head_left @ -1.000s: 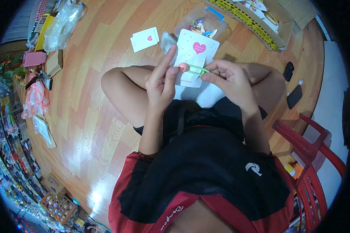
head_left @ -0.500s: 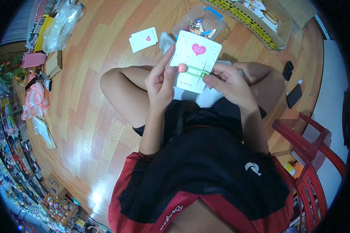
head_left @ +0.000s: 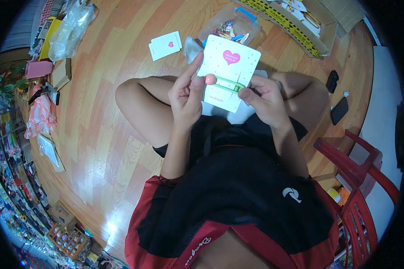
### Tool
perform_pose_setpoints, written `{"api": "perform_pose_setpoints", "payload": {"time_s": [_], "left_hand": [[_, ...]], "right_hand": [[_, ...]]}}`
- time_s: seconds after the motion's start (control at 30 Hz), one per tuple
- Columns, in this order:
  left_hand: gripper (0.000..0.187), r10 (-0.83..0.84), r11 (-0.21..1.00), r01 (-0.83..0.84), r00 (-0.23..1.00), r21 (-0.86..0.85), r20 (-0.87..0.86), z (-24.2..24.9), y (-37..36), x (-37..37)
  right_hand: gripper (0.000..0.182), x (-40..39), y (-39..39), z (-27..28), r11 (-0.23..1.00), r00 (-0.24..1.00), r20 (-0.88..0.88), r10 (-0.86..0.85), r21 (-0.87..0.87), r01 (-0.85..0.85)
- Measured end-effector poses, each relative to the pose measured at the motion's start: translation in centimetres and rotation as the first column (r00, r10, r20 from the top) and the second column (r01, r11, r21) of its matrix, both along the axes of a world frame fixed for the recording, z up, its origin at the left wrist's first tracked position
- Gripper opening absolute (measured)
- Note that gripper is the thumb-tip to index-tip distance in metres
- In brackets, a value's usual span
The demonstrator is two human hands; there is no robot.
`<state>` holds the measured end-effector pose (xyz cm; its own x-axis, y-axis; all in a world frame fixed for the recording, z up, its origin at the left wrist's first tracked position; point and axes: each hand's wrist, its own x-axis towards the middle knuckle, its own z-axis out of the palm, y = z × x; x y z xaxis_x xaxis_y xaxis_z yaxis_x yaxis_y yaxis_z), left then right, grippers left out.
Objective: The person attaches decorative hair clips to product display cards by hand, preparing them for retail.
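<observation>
A: What is different from a second ago?
B: The white card (head_left: 229,71) sits higher. The left hand (head_left: 186,96) pinches its edge, and the right hand (head_left: 262,101) pushes the green hair clip (head_left: 226,84) further onto it.
A: And behind?
B: A clear plastic box (head_left: 231,27) with small colourful clips, and an open cardboard box (head_left: 300,20) with cards.
</observation>
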<state>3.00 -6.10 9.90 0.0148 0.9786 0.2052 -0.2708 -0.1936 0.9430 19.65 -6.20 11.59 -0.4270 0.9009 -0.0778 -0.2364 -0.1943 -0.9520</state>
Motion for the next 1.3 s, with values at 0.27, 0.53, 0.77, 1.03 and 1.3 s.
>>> {"api": "perform_pose_setpoints", "payload": {"time_s": [0.27,0.53,0.77,1.03,1.3], "left_hand": [[0.039,0.042,0.999,-0.041,0.997,0.025,-0.068,-0.1,-0.2,-0.2],[0.038,0.193,0.981,-0.192,0.981,0.031,-0.033,0.3,0.1,0.4],[0.018,-0.035,0.991,0.033,0.999,-0.131,-0.019,-0.7,-0.5,0.0],[0.017,-0.137,0.952,0.109,0.987,-0.286,-0.081,-2.3,0.8,0.0],[0.029,-0.101,0.891,-0.017,0.967,-0.454,-0.235,-8.9,1.5,-0.7]], "right_hand": [[0.026,-0.5,-0.2,-0.3,0.997,0.996,0.063,-0.064,0.047,0.061],[0.028,-0.3,0.1,-0.6,0.999,0.999,0.013,-0.046,-0.016,0.046],[0.025,-0.1,0.5,-0.8,0.988,0.989,-0.010,-0.146,-0.043,0.145],[0.017,2.7,2.2,-3.0,0.928,0.961,0.045,-0.272,-0.253,0.274],[0.021,11.5,14.9,-4.5,0.776,0.779,-0.022,-0.627,0.079,0.626]]}}
